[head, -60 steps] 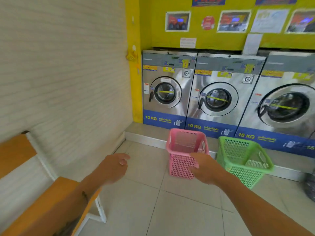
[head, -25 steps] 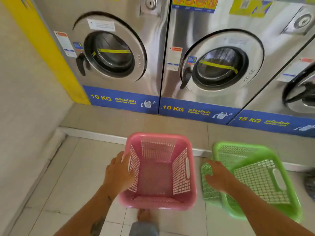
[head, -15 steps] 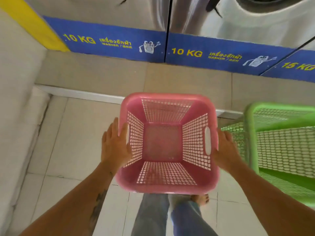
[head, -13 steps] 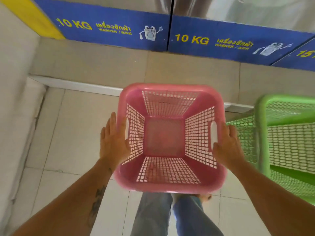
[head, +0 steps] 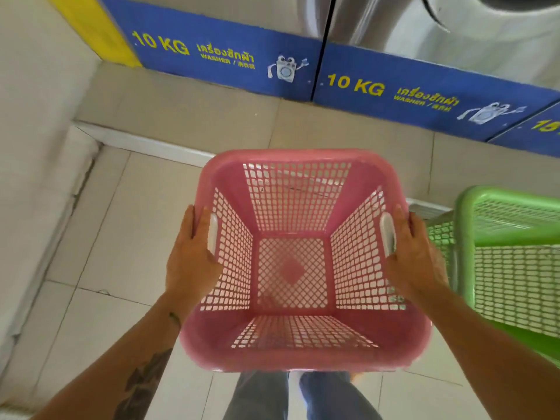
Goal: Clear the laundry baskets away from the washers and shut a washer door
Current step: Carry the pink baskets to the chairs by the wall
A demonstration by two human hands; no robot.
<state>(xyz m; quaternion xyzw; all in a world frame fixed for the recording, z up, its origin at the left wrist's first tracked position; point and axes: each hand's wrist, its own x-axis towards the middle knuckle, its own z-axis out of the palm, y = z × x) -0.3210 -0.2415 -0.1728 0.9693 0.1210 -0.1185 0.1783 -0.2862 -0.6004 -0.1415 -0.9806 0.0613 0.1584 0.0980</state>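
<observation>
The tiled floor (head: 115, 237) is running pale beige under everything, with thin grout lines crossing it. Toward twelve o'clock a raised tiled step (head: 194, 113) is edging the floor behind a white strip, and two washers (head: 218, 53) with blue "10 KG" bands are standing side by side on that step. At three o'clock a green basket (head: 512, 268) is sitting low by the step's edge, though whether it is resting flat on the floor cannot be told.

Pink basket (head: 303, 356): empty, upright, gripped at both side handles.
Green basket (head: 512, 231): empty, just right of it.
Washers (head: 454, 40): behind.
</observation>
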